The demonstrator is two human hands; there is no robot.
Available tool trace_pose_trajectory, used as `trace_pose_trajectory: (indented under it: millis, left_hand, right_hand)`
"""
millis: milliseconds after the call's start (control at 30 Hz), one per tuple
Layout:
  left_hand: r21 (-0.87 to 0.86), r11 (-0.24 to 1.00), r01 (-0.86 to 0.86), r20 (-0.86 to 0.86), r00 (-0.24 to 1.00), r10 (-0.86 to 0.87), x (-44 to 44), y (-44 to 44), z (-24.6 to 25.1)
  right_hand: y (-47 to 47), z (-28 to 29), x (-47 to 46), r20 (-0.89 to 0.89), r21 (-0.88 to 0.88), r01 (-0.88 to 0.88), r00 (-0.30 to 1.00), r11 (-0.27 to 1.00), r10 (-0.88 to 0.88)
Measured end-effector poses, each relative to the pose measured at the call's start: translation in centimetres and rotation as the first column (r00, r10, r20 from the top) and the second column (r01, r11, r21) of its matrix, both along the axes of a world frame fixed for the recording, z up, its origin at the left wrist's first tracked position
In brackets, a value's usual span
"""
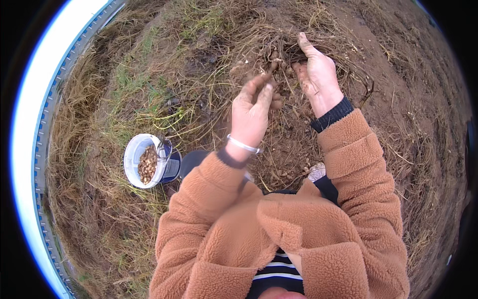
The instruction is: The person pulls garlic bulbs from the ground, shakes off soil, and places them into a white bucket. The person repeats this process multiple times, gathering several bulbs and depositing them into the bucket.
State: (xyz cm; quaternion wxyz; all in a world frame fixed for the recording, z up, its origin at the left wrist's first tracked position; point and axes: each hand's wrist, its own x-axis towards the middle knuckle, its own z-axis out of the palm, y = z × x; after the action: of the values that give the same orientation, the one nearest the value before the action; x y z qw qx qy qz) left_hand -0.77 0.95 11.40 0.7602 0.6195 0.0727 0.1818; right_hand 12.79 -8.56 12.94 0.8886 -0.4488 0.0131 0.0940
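My right hand (317,76) holds a dried, muddy peanut plant (280,48), with the thumb raised and the fingers passing under its stems. Roots and a few soil-covered peanut pods (275,63) hang from the plant on the side facing my left hand. Blurred by motion, my left hand (255,101) is at these pods, its thumb and curled fingers close together. Whether a pod is pinched between them cannot be made out. Part of the plant's stems trails to the right behind my right wrist.
A white and blue plastic bucket (162,175), partly filled with peanuts (148,164), stands tilted on the grass to my left. Bare soil (287,142) with loose pods lies before my shoes (317,172). Dry stalks and green grass (157,97) cover the ground around.
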Motion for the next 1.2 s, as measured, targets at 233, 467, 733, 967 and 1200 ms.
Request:
trace_pose_trajectory:
  millis: [233,467,733,967,1200]
  left_hand:
    - [-0.147,0.96,-0.24,0.149,0.954,0.261,3.6,-2.2,-0.5]
    - [-0.166,0.957,-0.239,0.073,0.965,0.253,4.6,-1.8,-1.0]
    - [0.093,0.976,0.195,-0.14,0.973,-0.181,3.4,-0.3,-1.7]
    - [0.692,0.595,0.409,-0.185,0.897,-0.402,1.8,0.9,-2.0]
    - [-0.269,0.894,0.357,-0.242,0.874,-0.422,1.3,-0.1,-3.9]
  right_hand:
    - [-1.0,0.1,-1.4,-0.094,0.05,-0.006,0.996,0.999,0.01]
    - [-1.0,-0.9,-2.3,-0.02,0.063,0.022,1.0,0.998,-0.02]
    - [-2.8,-1.9,-2.0,-0.018,0.081,-0.01,1.0,0.997,0.012]
    - [-3.3,-3.0,-1.0,0.007,0.092,0.024,1.0,0.995,-0.025]
    - [-4.0,-3.1,-1.0,-0.031,-0.038,0.036,0.999,0.999,-0.037]
